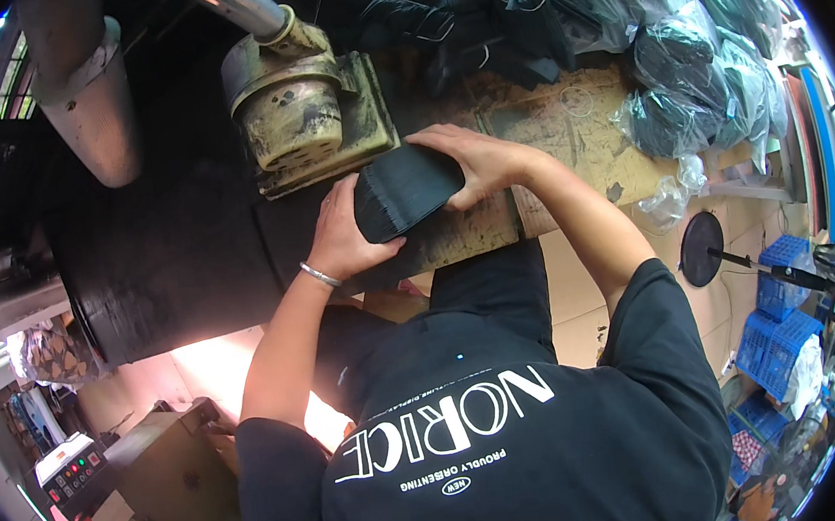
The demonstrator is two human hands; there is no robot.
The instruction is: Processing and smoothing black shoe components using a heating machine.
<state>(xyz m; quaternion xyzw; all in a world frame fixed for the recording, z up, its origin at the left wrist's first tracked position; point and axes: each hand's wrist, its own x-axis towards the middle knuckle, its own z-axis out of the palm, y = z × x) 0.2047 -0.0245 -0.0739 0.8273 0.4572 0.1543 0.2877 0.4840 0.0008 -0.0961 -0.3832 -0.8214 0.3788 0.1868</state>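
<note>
A thick stack of thin black pieces (409, 193) is held between my two hands over the worktable, its layered edges showing on the left. My left hand (342, 232), with a silver bangle at the wrist, wraps the stack's left end. Around the right end curls my right hand (480, 162), fingers along the far side and thumb on the near side. What the pieces are made of I cannot tell. Just beyond the stack stands a stained cream machine (296, 121) with a round head and a square base.
A yellowish worn tabletop (550, 127) runs to the right, carrying clear plastic bags (672, 85) of dark pieces. Black bundles (484, 13) lie at the back. A grey duct (97, 111) hangs at upper left. Blue crates (779, 356) and a round black stool seat (702, 248) stand at right.
</note>
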